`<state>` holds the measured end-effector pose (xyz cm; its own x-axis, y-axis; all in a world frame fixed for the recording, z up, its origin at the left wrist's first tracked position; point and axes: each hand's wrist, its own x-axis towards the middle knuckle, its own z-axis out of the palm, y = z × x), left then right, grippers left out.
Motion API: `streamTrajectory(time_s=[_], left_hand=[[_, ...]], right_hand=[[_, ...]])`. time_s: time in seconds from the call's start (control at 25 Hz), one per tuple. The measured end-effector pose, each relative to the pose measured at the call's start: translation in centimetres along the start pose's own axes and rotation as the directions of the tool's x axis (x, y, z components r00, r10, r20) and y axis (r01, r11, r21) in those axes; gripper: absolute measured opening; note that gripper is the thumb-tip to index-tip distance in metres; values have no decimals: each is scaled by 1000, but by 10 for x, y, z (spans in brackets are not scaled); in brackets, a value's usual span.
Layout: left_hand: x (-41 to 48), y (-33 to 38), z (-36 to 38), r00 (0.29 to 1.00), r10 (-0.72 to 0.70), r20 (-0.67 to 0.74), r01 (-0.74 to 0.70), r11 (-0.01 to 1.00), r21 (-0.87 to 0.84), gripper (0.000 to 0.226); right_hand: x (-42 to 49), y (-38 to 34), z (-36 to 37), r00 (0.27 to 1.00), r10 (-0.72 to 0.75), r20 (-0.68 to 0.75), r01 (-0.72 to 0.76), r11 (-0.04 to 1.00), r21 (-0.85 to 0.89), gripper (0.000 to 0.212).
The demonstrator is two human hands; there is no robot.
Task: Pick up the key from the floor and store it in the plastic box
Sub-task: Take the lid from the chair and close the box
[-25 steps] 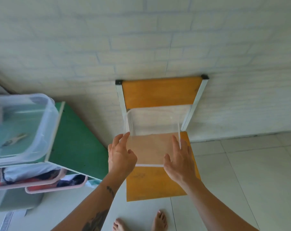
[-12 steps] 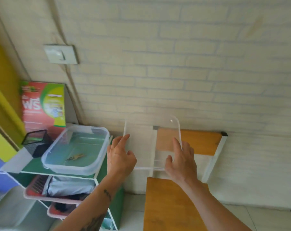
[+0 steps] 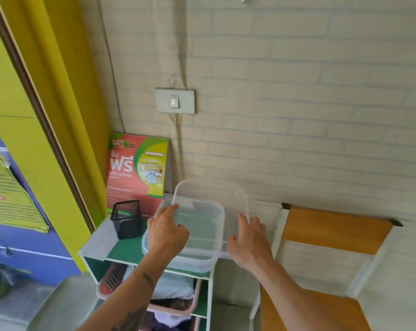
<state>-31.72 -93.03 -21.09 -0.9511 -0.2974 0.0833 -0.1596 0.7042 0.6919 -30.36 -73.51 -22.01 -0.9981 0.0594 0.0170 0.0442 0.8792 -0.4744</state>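
Observation:
I hold a clear plastic lid (image 3: pixel 228 201) with both hands, flat and just above the clear plastic box (image 3: pixel 197 261). The box stands on the green top of a small shelf unit (image 3: pixel 123 252). My left hand (image 3: pixel 166 230) grips the lid's left edge, over the box. My right hand (image 3: pixel 250 240) grips the lid's right front corner, which sticks out past the box's right rim. The lid sits shifted to the right of the box. The key is hidden under my left hand and the blurred lid.
A black mesh pen cup (image 3: pixel 127 218) stands left of the box, with a red and green carton (image 3: pixel 137 170) behind it. A wooden chair (image 3: pixel 333 230) stands right of the shelf. Pink baskets (image 3: pixel 111 283) fill the shelves below. A light switch (image 3: pixel 174 101) is on the brick wall.
I carried the lid left from above the chair to over the box on the shelf, and my view swung left and up. Both hands kept their grip on the lid.

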Motion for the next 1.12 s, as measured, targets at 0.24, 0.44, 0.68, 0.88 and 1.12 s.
streamTrajectory(time_s=[0.24, 0.44, 0.68, 0.88, 1.12], left_hand=[[28, -41, -16, 996, -46, 80, 42, 998, 55, 68], [37, -61, -14, 989, -81, 127, 70, 994, 88, 67], [42, -71, -16, 972, -75, 224, 42, 988, 147, 68], [44, -57, -8, 984, 17, 178, -58, 971, 233, 65], [68, -37, -2, 939, 268, 218, -323, 903, 284, 58]], right_hand=[[11, -43, 29, 992, 49, 113, -48, 999, -13, 57], [13, -55, 41, 986, 61, 153, -49, 995, -84, 41], [14, -56, 50, 986, 47, 163, -29, 994, -108, 41], [22, -56, 49, 991, 52, 122, -33, 988, -153, 51], [46, -61, 43, 997, -70, 34, 77, 968, -237, 61]])
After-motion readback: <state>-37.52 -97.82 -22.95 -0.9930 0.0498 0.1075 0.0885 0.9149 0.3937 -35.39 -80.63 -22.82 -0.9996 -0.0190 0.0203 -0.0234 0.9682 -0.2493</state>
